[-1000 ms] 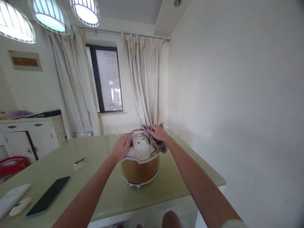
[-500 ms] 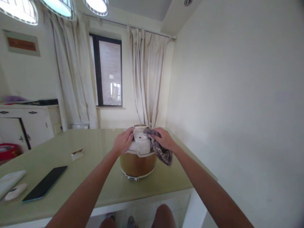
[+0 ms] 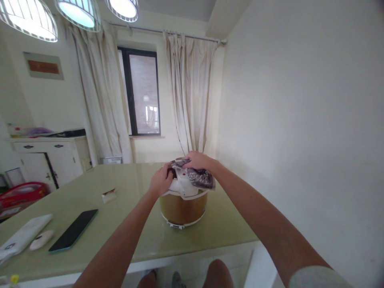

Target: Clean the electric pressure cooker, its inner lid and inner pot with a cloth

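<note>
A round cooker with a white lid and a gold-brown body stands upright on the pale green table. My left hand grips the left side of the lid, with its fingers curled over a dark part near the top. Bunched under my right hand is a grey-purple patterned cloth. It lies against the top of the lid and hangs down the right side. The tips of the right fingers are partly hidden in the cloth.
On the left of the table lie a dark phone, a small white oval object, a long white object and a small packet. A white wall rises close on the right. A white cabinet stands behind left.
My right hand and the cloth have moved from the lid's right side up and over its top. My left hand still holds the lid. The whole view has shifted slightly.
</note>
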{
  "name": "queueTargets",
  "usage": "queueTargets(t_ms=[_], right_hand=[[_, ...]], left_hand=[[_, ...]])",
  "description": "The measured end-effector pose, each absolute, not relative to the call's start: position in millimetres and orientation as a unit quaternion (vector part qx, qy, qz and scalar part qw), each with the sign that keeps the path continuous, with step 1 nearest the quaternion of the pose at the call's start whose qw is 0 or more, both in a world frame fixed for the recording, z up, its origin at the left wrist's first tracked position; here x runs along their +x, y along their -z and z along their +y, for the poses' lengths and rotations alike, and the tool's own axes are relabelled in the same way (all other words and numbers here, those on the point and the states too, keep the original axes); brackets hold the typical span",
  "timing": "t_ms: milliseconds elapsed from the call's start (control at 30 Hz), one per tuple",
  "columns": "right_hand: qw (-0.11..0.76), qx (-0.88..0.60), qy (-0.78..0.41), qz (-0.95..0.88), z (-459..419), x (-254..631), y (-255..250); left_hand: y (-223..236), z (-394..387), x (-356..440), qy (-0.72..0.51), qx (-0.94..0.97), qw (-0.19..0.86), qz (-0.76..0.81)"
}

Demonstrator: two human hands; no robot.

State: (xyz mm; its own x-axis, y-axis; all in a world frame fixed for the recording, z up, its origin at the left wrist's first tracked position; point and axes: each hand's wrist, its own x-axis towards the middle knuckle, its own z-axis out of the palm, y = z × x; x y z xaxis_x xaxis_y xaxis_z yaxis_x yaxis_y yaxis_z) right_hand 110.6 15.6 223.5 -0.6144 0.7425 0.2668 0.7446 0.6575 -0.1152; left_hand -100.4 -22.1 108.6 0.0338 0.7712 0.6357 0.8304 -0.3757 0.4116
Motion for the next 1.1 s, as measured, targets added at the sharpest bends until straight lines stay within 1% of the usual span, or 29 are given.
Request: queueTargets(t_ms=[167,367,433,500,567,633,733,833,900,1000,1067,1100], right_hand=[[0.195,-0.453,0.057,-0.868,2,163,-192],[0.305,-0.46,0.181,-0.814,-65,163,-130],[0.296,-0.42,0.215,-0.831,-85,150,-120],[0.253,-0.355,0.252,-0.864,-98,132,-120],[0.211,-0.295,0.285,-0.887,-101,109,-130],[0.199,-0.281,0.303,-0.889,-94,89,-147],[0.203,-0.368,0.269,-0.866,-66,71,-178],[0.182,-0.466,0.173,-0.848,-30,75,-205],[0.175,-0.514,0.099,-0.834,-10,88,-213],[0.199,-0.574,0.028,-0.794,4,117,-203],[0.229,-0.59,0.038,-0.773,1,137,-183],[0.26,-0.594,0.057,-0.759,-4,145,-171]], left_hand=[[-108,-23,-98,0.429,-0.723,0.048,-0.54],[-112,-27,-93,0.404,-0.722,0.066,-0.558],[-114,-28,-93,0.394,-0.724,0.064,-0.563],[-114,-29,-94,0.386,-0.729,0.061,-0.562],[-115,-29,-97,0.383,-0.732,0.053,-0.562],[-115,-29,-100,0.38,-0.733,0.035,-0.562],[-114,-29,-102,0.381,-0.721,0.02,-0.578],[-114,-30,-99,0.383,-0.709,0.038,-0.591],[-115,-30,-96,0.382,-0.707,0.048,-0.594],[-115,-29,-93,0.377,-0.708,0.058,-0.595],[-115,-28,-92,0.374,-0.709,0.061,-0.594],[-115,-28,-91,0.374,-0.709,0.063,-0.595]])
